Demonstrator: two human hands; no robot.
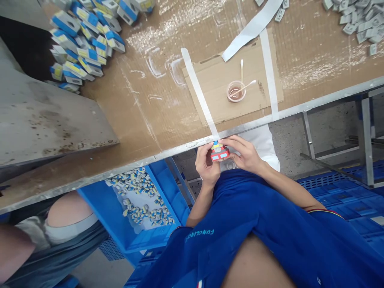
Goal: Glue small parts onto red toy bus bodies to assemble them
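Note:
A small toy-like block piece [220, 155], red with pale blue panels, a grey middle and a yellow and blue top, is held just off the table's front edge. My left hand [207, 165] grips it from the left, fingers closed round its side. From the right, my right hand [245, 154] pinches it with thumb and fingers. Its underside and far side are hidden. Beyond my hands, on a taped cardboard sheet [207, 74], stands a small clear cup [236, 91] of liquid with a cotton swab leaning in it. A second cotton swab [241, 72] lies just behind the cup.
White, blue and yellow blocks [87, 44] are heaped at the table's back left; small grey parts [364, 18] lie back right. Below the edge, a blue crate [150, 236] holds many similar blocks. A grey box-like panel [54, 108] and another person's leg [70, 212] are at left.

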